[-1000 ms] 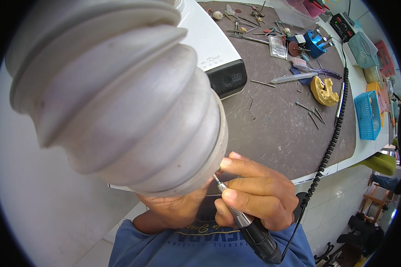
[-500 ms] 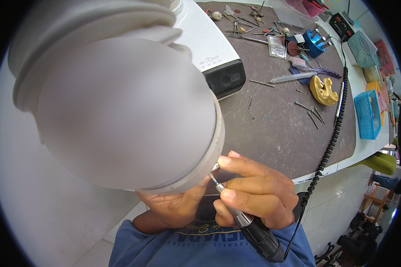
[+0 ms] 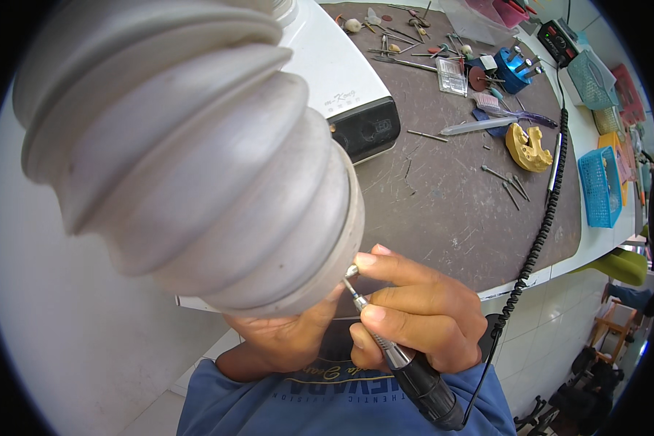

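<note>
A person's right hand (image 3: 425,312) was closed around a rotary handpiece (image 3: 423,389), its fingers wrapping the metal neck. The black rear of the tool slanted down and right below the hand, in front of a blue shirt (image 3: 261,400); the thin bur (image 3: 349,286) poked out up and left, past the fingertips. Just above the bur, at the tip of the right index finger, sat a small shiny metal piece (image 3: 352,272); whether bur and piece touched could not be told. The left hand (image 3: 287,338) was just left of them, palm partly visible, its fingers mostly hidden by a large ribbed grey hose (image 3: 189,160), so its grip could not be told. Beyond the hands, a yellow dental model (image 3: 528,148) stood on a scratched brown mat (image 3: 450,225), near a coiled black cord (image 3: 536,243).
</note>
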A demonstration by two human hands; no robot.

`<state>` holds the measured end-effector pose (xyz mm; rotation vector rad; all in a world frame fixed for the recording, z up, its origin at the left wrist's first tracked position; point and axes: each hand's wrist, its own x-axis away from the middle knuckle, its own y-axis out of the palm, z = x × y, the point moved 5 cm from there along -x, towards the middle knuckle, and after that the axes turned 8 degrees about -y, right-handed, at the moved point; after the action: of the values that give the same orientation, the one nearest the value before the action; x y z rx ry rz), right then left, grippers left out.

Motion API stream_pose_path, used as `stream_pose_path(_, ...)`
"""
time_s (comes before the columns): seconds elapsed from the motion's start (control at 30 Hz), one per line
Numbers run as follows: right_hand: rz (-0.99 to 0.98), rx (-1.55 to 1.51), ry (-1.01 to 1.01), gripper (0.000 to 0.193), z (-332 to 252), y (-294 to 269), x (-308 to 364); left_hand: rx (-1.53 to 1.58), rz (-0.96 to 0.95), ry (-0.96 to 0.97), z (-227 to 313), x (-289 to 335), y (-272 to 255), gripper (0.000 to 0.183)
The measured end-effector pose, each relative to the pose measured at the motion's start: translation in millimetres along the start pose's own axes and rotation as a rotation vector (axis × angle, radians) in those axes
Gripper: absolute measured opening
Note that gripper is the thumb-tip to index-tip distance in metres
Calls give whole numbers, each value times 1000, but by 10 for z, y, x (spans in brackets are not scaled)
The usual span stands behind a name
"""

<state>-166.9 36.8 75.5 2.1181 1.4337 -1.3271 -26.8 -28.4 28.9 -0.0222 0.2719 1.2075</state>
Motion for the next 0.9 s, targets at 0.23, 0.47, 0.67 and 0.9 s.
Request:
stream_pose_path(0.23,-28,-10,3,23,5,-10,-6,-26,42,-74,31,5,9,13)
stream_pose_path(0.47,7,17,3,23,3,-15,5,49,49,-85,13,1,23,14)
stream_pose_path(0.67,52,6,-36,23,-39,-43,55,59,-85,-127,69,-106,86,15)
stream_pose_path(0.9,-28,-11,-10,24,-30,-23,20,77,-127,-90,39,-104,49,17)
